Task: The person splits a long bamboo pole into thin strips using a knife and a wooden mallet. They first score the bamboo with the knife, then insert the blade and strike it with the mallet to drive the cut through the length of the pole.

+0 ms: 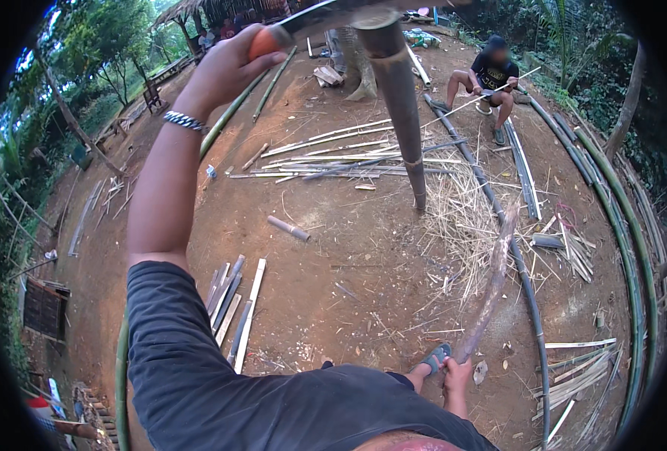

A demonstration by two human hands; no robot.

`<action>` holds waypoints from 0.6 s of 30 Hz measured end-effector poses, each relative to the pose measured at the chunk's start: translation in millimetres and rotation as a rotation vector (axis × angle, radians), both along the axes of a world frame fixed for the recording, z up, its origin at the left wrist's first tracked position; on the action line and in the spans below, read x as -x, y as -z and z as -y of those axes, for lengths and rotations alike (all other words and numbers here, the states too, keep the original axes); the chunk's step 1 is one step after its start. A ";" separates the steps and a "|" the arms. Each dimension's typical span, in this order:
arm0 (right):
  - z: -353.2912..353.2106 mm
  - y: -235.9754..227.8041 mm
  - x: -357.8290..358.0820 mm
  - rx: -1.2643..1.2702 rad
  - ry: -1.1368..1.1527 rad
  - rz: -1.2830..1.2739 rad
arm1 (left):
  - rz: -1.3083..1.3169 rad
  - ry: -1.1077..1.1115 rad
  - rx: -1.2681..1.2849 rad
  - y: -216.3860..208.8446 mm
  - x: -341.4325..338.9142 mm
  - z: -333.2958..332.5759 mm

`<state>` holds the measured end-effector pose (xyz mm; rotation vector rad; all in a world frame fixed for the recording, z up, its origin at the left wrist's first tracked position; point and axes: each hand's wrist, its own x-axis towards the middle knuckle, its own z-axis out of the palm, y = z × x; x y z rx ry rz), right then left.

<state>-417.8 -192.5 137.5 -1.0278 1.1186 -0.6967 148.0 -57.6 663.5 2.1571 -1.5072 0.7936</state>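
My left hand (224,71) is raised high at the upper left, fingers wrapped round the orange handle of a machete (322,20). Its blade runs rightward along the top of the picture, at the upper end of an upright dark bamboo pole (401,105). Whether the blade touches the pole, I cannot tell. The pole narrows downward to the dirt ground. Low at the right, my right hand (456,376) grips the near end of a long, rough wooden stick (491,289), which slants up and away over the ground.
Split bamboo strips (348,154) lie beyond the pole, beside pale shavings (454,225). More slats (236,308) rest at the near left. Long bamboo poles (619,218) line the right side. A person (491,79) sits at the far right holding a thin strip. A short bamboo piece (288,228) lies mid-ground.
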 end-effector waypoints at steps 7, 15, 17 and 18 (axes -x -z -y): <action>6.0 -132.6 -24.1 0.659 0.098 0.107 | 0.030 0.072 0.022 -13.6 14.8 19.8; -5.4 -315.2 -16.1 0.868 -0.001 0.316 | -0.058 0.122 0.018 -14.9 15.2 21.1; -13.2 -354.9 -22.0 1.024 0.096 0.347 | -0.051 0.102 0.018 -14.4 11.9 22.0; -19.6 -377.9 -30.3 1.098 0.150 0.371 | -0.012 0.086 0.028 -13.0 3.9 21.0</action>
